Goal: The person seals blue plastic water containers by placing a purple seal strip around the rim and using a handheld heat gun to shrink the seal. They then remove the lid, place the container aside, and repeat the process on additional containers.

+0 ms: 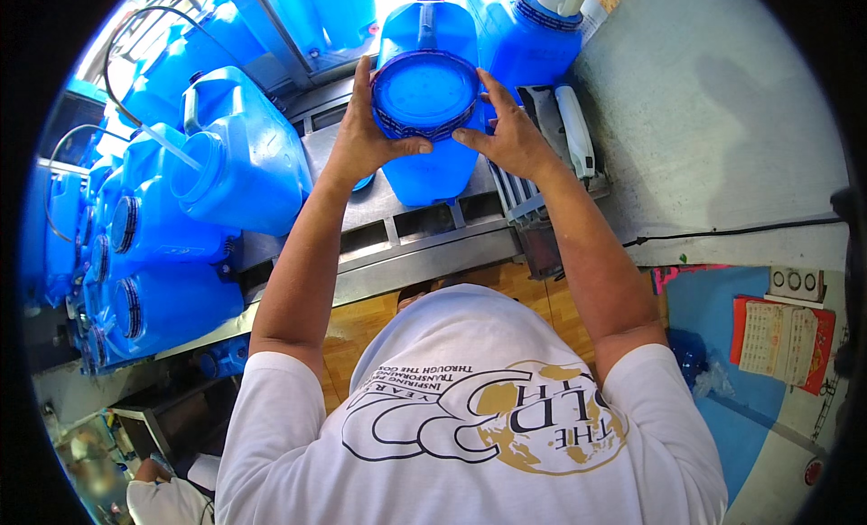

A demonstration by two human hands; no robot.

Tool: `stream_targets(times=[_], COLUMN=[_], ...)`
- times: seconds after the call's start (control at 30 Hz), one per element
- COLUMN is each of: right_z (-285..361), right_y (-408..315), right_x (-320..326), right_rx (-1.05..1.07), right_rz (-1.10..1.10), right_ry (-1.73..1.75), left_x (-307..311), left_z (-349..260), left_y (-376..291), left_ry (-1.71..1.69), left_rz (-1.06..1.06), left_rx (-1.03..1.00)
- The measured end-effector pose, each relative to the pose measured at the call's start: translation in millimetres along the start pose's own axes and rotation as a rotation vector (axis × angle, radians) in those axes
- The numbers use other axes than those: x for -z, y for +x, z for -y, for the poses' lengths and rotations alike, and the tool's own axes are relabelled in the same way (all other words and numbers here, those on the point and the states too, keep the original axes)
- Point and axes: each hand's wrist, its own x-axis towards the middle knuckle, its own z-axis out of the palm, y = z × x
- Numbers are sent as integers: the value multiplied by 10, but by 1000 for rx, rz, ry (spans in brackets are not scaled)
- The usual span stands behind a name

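Both hands frame the round blue cap (425, 90) of a blue plastic water jug (431, 176) that stands on the metal counter. A dark printed band runs around the cap's edge. My left hand (371, 128) lies along the cap's left side, its thumb at the lower edge. On the right side, my right hand (506, 128) has its fingers and thumb at the band. Left of them, a blue jug (254, 166) has an uncapped mouth with a clear hose (169, 145) in it. Right of the capped jug lies a white and grey hand-held tool (574, 128).
Several more blue jugs (176, 308) crowd the left side. Another jug (528, 47) stands at the back right by the wall (684, 118). Slots cut the steel counter (359, 210). A dark cable (731, 230) runs along the wall. Another person's white sleeve (166, 501) shows lower left.
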Motion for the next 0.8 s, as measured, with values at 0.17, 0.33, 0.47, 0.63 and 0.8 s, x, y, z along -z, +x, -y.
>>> stream_targets(times=[0.17,0.33,0.47,0.63,0.8], right_z=[-20,12,5,-72,-15], right_y=[29,61,70,12,-40], right_x=[-4,42,61,16,62], right_rx=[2,-105,-82,-21,0], right_rz=[-20,34,63,14,-11], right_ry=[8,45,-25,-53,120], left_x=[22,82,126,98,129], left_z=[14,63,61,39,17], left_y=[9,55,87,94,81], left_ry=[-16,31,66,37,38], left_rz=[7,48,62,68,57], left_rx=[28,104,67,73,51])
